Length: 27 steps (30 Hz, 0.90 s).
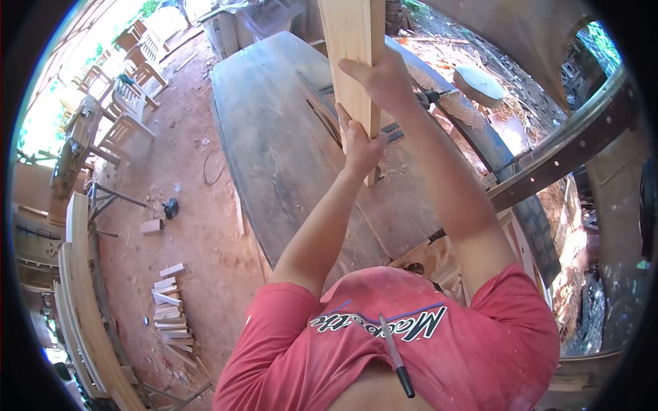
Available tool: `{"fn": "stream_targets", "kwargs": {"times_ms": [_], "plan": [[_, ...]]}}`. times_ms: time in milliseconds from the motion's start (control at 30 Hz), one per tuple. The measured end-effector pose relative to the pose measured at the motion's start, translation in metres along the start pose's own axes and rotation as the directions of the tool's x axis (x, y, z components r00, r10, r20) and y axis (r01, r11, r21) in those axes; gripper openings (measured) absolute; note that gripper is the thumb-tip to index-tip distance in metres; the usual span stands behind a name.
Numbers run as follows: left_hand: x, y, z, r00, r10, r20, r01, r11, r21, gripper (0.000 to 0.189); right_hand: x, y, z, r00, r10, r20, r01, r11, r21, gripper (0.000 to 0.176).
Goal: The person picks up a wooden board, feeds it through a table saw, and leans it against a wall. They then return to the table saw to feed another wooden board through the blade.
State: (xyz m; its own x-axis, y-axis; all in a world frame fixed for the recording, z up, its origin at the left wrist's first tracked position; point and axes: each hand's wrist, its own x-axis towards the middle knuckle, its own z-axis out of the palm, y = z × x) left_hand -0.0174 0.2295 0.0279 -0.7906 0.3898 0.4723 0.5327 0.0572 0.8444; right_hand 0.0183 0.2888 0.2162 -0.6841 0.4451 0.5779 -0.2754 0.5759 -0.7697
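Note:
A pale wooden board (348, 41) stands raised over the grey metal table (264, 123), its upper end cut off by the top of the view. My left hand (361, 145) grips the lower part of the board from its left side. Higher up, on the right side, my right hand (384, 79) is closed around the board with the thumb across its front face. Behind the board's lower end, a slot and metal fittings show in the tabletop.
On the left floor lies a row of short wood pieces (171, 315). Long planks (89, 294) stand at the far left, wooden chairs (130, 109) farther back. A dark curved beam (562, 161) crosses the right side. Shavings lie at the upper right.

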Motion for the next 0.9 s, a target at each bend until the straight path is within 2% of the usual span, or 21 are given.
{"fn": "stream_targets", "kwargs": {"times_ms": [67,133,167,233,333,433,567,633,667,733,867,900], "plan": [[-0.008,0.000,0.005,0.998,0.013,-0.053,-0.014,1.000,-0.014,0.062,-0.014,0.009,0.003,0.998,0.060,0.020,-0.060,0.998,-0.028,0.035],[-0.011,0.001,0.007,0.994,0.039,-0.100,-0.041,0.999,-0.012,0.065,-0.017,0.013,0.005,0.997,0.007,-0.077,-0.003,0.999,0.050,0.034],[-0.011,0.000,0.008,0.995,0.039,-0.092,-0.040,0.999,-0.016,0.065,-0.018,0.014,0.006,0.996,0.011,-0.083,-0.008,0.999,0.045,0.034],[-0.010,-0.002,0.010,0.987,0.076,-0.144,-0.080,0.996,-0.024,0.065,-0.017,0.015,0.007,0.987,-0.071,-0.142,0.079,0.995,0.053,0.035],[-0.010,-0.006,0.015,0.976,0.106,-0.189,-0.126,0.987,-0.099,0.064,-0.017,0.017,0.006,0.990,-0.062,-0.125,0.072,0.994,0.081,0.036],[-0.009,-0.006,0.013,0.969,0.160,-0.189,-0.171,0.985,-0.039,0.064,-0.017,0.023,0.009,0.985,-0.084,-0.151,0.099,0.991,0.092,0.037],[-0.003,-0.016,0.013,0.964,0.172,-0.204,-0.190,0.980,-0.068,0.064,-0.010,0.031,0.016,0.976,-0.131,-0.175,0.141,0.989,0.051,0.038],[0.002,-0.023,0.011,0.980,0.149,-0.132,-0.156,0.987,-0.044,0.074,-0.004,0.035,0.020,0.977,-0.142,-0.162,0.157,0.984,0.084,0.038],[0.005,-0.023,0.013,0.981,0.146,-0.128,-0.152,0.987,-0.045,0.074,-0.002,0.038,0.022,0.977,-0.137,-0.163,0.152,0.985,0.082,0.038],[0.011,-0.023,0.015,0.969,0.139,-0.204,-0.160,0.983,-0.087,0.063,0.002,0.041,0.024,0.973,-0.142,-0.180,0.154,0.987,0.054,0.035],[0.018,-0.028,0.013,0.974,0.116,-0.196,-0.132,0.989,-0.069,0.066,0.009,0.044,0.027,0.969,-0.170,-0.177,0.178,0.984,0.030,0.032],[0.020,-0.029,0.013,0.972,0.123,-0.202,-0.139,0.988,-0.066,0.067,0.008,0.043,0.027,0.978,-0.124,-0.166,0.125,0.992,-0.006,0.032]]}}
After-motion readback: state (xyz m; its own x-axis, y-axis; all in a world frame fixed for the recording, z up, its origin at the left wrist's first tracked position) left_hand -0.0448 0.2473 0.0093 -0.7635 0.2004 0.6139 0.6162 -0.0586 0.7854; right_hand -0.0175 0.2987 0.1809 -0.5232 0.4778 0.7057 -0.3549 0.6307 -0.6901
